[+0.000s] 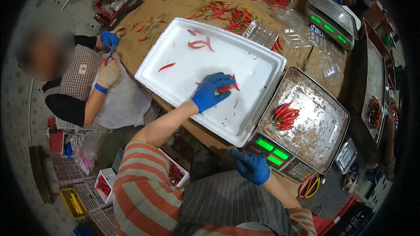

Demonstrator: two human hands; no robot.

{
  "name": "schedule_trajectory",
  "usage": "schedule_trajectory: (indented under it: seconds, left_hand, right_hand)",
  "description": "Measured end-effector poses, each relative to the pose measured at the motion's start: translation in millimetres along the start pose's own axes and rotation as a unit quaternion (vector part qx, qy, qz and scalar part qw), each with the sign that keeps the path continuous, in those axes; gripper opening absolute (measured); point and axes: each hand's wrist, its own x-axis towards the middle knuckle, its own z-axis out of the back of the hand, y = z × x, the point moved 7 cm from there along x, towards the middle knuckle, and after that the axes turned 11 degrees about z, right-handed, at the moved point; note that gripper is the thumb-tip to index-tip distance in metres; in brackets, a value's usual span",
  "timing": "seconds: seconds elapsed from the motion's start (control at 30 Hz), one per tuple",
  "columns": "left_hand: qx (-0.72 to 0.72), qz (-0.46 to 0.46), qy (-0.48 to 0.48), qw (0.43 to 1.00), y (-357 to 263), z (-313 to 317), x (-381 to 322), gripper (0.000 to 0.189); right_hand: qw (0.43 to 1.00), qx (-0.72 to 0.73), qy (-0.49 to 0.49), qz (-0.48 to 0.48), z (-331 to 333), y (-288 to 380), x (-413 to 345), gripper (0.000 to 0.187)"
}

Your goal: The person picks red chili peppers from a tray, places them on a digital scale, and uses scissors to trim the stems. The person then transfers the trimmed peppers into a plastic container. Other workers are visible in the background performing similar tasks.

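Observation:
My left hand (pixel 214 91), in a blue glove, reaches into a white foam box (pixel 157 46) and has its fingers curled over several red chili peppers (pixel 226 88). Whether it grips them is hard to tell. More chilies lie loose in the box, one of them a single red chili (pixel 166 67). To the right stands a digital scale with a worn metal pan (pixel 318 121); a small pile of red chilies (pixel 286 116) rests on its left part. My right hand (pixel 251 165), also gloved in blue, hovers beside the scale's lit display with nothing seen in it.
Chili heaps (pixel 238 18), clear plastic trays (pixel 261 32) and a second scale (pixel 331 19) occupy the cardboard-covered table (pixel 137 50). A co-worker (pixel 78 68) trims at the left edge. Scissors with red and yellow handles (pixel 309 186) lie below the near scale.

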Motion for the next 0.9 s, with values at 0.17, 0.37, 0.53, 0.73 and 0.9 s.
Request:
schedule_trajectory:
  seconds: [0.17,0.37,0.53,0.73,0.9]
  left_hand:
    - [-0.062,0.08,-0.158,0.982,19.1,58.3,52.5,0.024]
    - [0.136,0.251,-0.246,0.926,170.1,82.9,110.7,0.037]
    - [0.115,0.293,-0.121,0.941,187.5,63.0,130.8,0.042]
    - [-0.011,0.255,-0.157,0.954,165.7,48.9,133.4,0.035]
    - [0.043,0.157,-0.144,0.976,126.3,23.7,107.6,0.024]
  right_hand:
    - [1.0,0.009,-0.013,0.007,2.9,3.4,4.1,0.046]
    - [0.999,-0.018,0.037,-0.025,-2.8,-11.1,-1.8,0.045]
    - [1.0,-0.009,-0.008,-0.018,12.5,-6.9,4.0,0.044]
    - [0.999,-0.027,-0.027,0.003,16.8,-9.1,7.9,0.043]
    - [0.999,0.008,-0.01,-0.038,15.6,-12.7,7.6,0.041]
